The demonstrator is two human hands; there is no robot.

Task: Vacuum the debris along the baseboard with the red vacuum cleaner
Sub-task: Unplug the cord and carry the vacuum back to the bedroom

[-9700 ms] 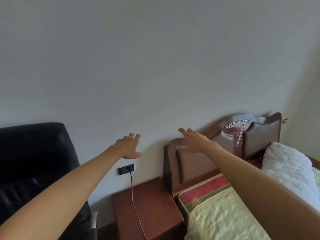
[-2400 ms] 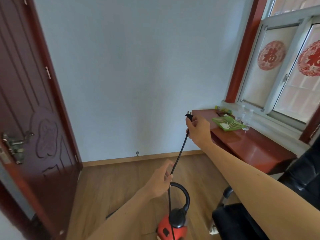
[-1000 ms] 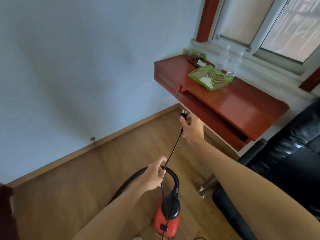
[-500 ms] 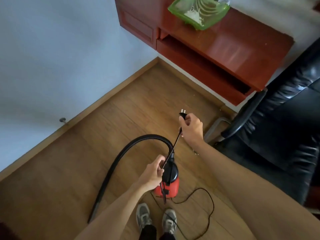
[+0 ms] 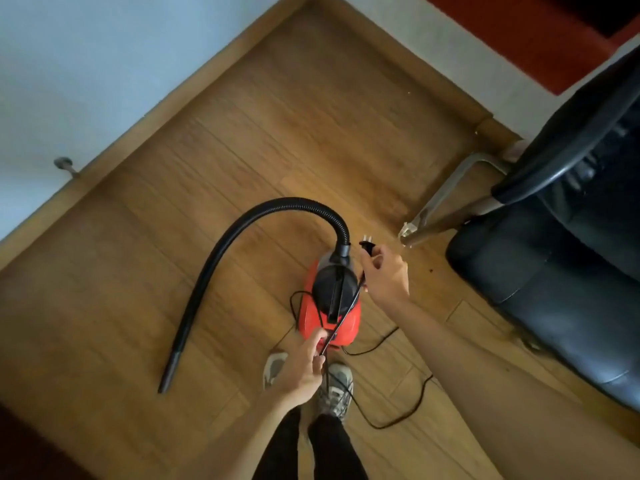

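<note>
The red vacuum cleaner (image 5: 311, 315) stands on the wooden floor just in front of my shoes. Its black hose (image 5: 221, 251) arcs up and left, and the nozzle tip (image 5: 166, 377) lies on the floor. My right hand (image 5: 386, 273) pinches the black plug (image 5: 367, 247) above the vacuum's right side. My left hand (image 5: 301, 368) grips the power cord (image 5: 341, 318), which runs taut between both hands. Slack cord (image 5: 405, 410) loops over the floor to the right. The wooden baseboard (image 5: 145, 123) runs along the pale wall, with small specks near the corner.
A black leather chair (image 5: 561, 271) with a metal leg (image 5: 440, 206) stands at the right, near the vacuum. A metal door stopper (image 5: 65, 166) sticks out at the left baseboard. A red desk edge (image 5: 540, 39) shows at top right.
My view has tilted further down onto the floor. Both hands have lowered with the cord, the left one now near my shoes. The vacuum and hose lie where they were.
</note>
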